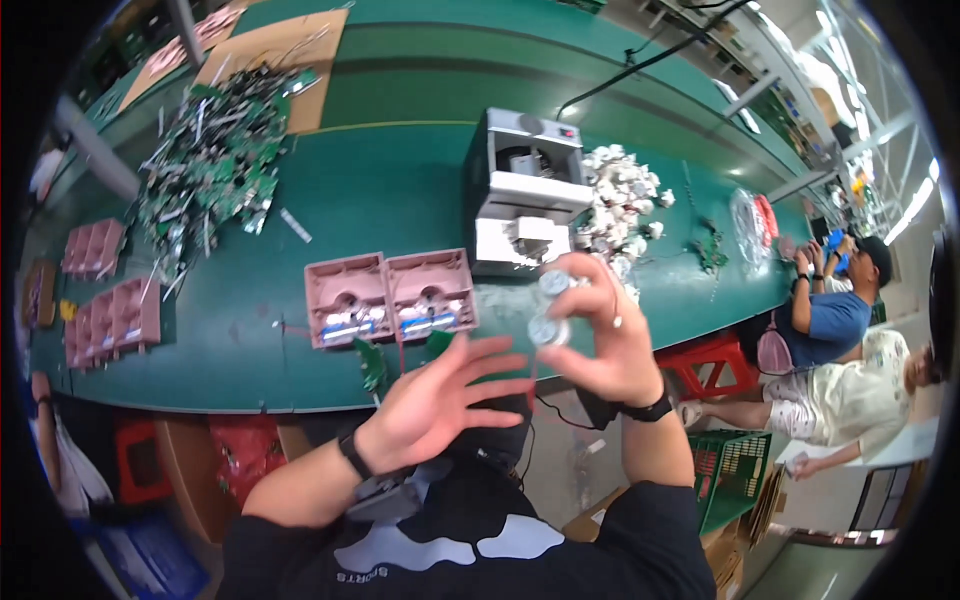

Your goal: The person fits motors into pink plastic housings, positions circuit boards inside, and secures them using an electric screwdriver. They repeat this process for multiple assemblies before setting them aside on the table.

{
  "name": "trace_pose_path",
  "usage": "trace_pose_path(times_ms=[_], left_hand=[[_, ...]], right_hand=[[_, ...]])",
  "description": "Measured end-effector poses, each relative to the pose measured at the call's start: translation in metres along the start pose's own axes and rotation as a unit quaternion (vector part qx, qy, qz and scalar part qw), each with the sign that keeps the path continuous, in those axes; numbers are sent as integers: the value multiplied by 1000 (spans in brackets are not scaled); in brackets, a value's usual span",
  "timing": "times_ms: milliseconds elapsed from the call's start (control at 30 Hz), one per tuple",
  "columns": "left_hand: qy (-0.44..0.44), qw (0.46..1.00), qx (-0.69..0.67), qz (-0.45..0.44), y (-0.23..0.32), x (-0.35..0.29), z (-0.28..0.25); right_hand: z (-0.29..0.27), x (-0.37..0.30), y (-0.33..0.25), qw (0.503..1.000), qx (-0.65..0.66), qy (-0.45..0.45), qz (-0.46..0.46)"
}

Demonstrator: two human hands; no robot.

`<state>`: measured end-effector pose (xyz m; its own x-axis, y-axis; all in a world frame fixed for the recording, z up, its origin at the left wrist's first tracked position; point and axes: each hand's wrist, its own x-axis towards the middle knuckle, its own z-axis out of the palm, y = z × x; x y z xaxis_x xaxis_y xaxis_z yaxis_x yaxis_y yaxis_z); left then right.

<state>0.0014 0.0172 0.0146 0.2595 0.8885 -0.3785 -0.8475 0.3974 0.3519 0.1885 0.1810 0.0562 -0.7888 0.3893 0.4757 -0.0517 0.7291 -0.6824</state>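
My right hand (612, 340) is closed with thumb and fingers around two round silver-and-white parts (549, 331), one above the other, over the table's front edge. To its left, my left hand (440, 402) has its fingers spread and holds nothing. Just beyond that hand lie two joined pink plastic housings (388, 268), with blue-and-silver pieces and wires inside. Small green circuit boards (371, 366) hang at the housings' front edge, close to my left fingers. Behind my right hand, a grey-and-black benchtop machine (535, 185) stands with a white block at its front.
A heap of white parts (622, 200) lies right of the machine. Loose circuit boards and strips (225, 150) are piled at far left, near more pink housings (112, 325). A green crate (735, 470) and red stool (710, 365) stand at right, near two people (835, 315).
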Motion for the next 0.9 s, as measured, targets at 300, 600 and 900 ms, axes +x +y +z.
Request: trace_pose_path(times_ms=[300, 600, 900], left_hand=[[-55, 993, -102, -1, -18, 1, -36], [111, 988, 61, 85, -7, -29, -18], [122, 952, 268, 80, -7, -35, -35]], right_hand=[[80, -18, -4, 998, 31, 25, -48], [88, -5, -24, 997, -71, 14, -21], [92, -8, -38, 981, -174, -46, -70]])
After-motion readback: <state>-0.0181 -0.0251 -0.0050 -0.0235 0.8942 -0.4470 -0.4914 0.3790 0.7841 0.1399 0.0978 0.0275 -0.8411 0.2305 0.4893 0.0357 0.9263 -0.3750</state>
